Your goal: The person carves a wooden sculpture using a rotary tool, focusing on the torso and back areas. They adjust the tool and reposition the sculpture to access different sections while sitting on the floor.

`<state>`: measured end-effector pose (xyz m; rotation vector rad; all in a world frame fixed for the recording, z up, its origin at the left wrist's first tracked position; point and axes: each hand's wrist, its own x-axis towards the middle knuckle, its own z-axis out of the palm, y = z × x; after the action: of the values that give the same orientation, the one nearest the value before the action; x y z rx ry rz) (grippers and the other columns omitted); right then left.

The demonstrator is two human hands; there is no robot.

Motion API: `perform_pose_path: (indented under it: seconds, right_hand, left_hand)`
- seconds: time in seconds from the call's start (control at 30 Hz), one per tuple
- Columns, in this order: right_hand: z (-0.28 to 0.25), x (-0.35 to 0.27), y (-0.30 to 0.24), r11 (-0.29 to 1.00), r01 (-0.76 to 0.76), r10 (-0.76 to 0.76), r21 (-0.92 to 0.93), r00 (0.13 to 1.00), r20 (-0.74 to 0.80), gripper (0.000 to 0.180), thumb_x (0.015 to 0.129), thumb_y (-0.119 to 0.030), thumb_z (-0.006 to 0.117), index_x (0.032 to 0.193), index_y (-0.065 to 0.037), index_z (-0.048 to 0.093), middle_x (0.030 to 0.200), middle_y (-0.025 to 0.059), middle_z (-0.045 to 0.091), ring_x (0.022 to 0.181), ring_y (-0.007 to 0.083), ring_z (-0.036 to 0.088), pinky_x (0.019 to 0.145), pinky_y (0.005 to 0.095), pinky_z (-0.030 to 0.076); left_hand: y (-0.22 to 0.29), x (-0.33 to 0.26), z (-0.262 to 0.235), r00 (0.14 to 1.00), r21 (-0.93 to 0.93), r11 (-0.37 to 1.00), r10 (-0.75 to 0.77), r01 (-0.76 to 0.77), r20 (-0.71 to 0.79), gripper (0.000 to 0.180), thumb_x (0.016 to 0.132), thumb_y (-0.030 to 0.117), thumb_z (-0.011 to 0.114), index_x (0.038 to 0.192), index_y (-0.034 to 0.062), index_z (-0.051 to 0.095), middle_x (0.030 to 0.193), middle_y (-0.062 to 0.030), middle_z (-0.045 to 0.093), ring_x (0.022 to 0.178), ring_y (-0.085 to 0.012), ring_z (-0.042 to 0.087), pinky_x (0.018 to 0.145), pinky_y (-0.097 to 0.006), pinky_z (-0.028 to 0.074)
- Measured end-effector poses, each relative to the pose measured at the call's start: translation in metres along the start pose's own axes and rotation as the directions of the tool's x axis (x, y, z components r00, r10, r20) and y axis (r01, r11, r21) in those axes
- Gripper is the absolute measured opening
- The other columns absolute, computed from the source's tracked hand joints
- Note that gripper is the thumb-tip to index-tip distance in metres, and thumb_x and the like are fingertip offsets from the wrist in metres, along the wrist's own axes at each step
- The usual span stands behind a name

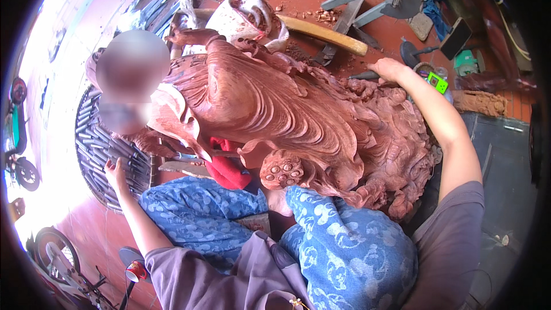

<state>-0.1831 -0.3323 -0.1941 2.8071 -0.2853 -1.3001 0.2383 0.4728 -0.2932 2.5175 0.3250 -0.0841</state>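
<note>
Across my lap's far side lies a large reddish-brown wood carving [270, 103] with flowing, robe-like folds. A carved lotus pod [281, 170] projects from its near side; its left end is blurred out. My right hand [389, 71] is at the carving's far right edge, fingers closed round a dark, rod-like carving tool [364, 75]. The tool's tip is hard to make out. On the left, my left hand [116, 174] has its fingers apart beside a round basket [78, 155] packed with many dark carving chisels [103, 149]. I see nothing held in it.
A red cloth [228, 167] sits under the carving. Beyond are a white sack [244, 18], a yellowish wooden bar [324, 33] and wood chips on red tiles. At right are a green gadget [437, 82] and a dark stand [410, 53]. A bicycle [57, 255] stands lower left.
</note>
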Motion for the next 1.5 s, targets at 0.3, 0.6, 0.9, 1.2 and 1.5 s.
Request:
perform_pose_path:
  seconds: [0.3, 0.6, 0.9, 1.2, 1.5]
  right_hand:
    - [-0.051, -0.166, 0.006, 0.949, 0.033, 0.208, 0.314, 0.682, -0.701, 0.038, 0.083, -0.008, 0.065, 0.120, -0.007, 0.056, 0.109, 0.0187, 0.063, 0.105, 0.0336, 0.061, 0.089, 0.0383, 0.048]
    - [-0.110, -0.318, -0.176, 0.402, 0.296, 0.731, 0.866, 0.465, -0.498, 0.047, 0.090, -0.021, 0.063, 0.130, 0.001, 0.054, 0.117, 0.0117, 0.065, 0.088, 0.0135, 0.063, 0.077, 0.0305, 0.051]
    - [-0.122, -0.244, -0.230, 0.229, 0.893, -0.337, 0.388, 0.447, -0.829, 0.048, 0.084, -0.018, 0.072, 0.126, -0.009, 0.052, 0.088, 0.0124, 0.063, 0.065, 0.0251, 0.066, 0.053, 0.0317, 0.055]
    - [0.016, -0.221, -0.004, 0.757, 0.034, 0.632, 0.653, 0.216, -0.744, 0.015, 0.087, -0.017, 0.070, 0.096, -0.005, 0.072, 0.084, 0.0100, 0.073, 0.077, 0.0197, 0.071, 0.068, 0.0326, 0.053]
    - [0.230, -0.203, 0.059, 0.405, -0.791, 0.899, 0.459, 0.436, -0.043, 0.035, 0.082, -0.036, 0.073, 0.097, -0.005, 0.068, 0.095, 0.0183, 0.070, 0.092, 0.0342, 0.069, 0.077, 0.0474, 0.053]
  left_hand:
    - [0.076, -0.062, -0.026, 0.940, -0.408, 0.869, 0.161, -0.280, -0.301, 0.046, 0.095, 0.023, 0.063, 0.134, 0.0028, 0.049, 0.117, -0.0132, 0.059, 0.101, -0.0185, 0.059, 0.082, -0.029, 0.050]
    - [0.297, -0.338, -0.078, 0.498, -0.965, 0.262, 0.838, -0.011, 0.222, 0.048, 0.103, 0.033, 0.043, 0.072, 0.0007, 0.061, 0.062, -0.0104, 0.058, 0.054, -0.0155, 0.055, 0.048, -0.026, 0.044]
    - [0.328, -0.449, -0.047, 0.355, -0.820, 0.305, 0.789, 0.483, 0.502, 0.051, 0.104, 0.043, 0.033, 0.128, -0.0016, 0.035, 0.121, -0.0384, 0.055, 0.116, -0.0442, 0.058, 0.101, -0.052, 0.046]
    - [0.344, -0.397, -0.048, 0.970, -0.927, 0.290, -0.020, 0.239, 0.243, 0.044, 0.104, 0.030, 0.043, 0.135, -0.0012, 0.046, 0.128, -0.0187, 0.057, 0.119, -0.0255, 0.056, 0.104, -0.038, 0.047]
    - [0.298, -0.322, -0.063, 0.991, -0.914, 0.403, 0.135, -0.048, 0.007, 0.046, 0.104, 0.022, 0.039, 0.144, -0.0014, 0.037, 0.146, -0.0194, 0.042, 0.130, -0.0317, 0.047, 0.107, -0.046, 0.044]
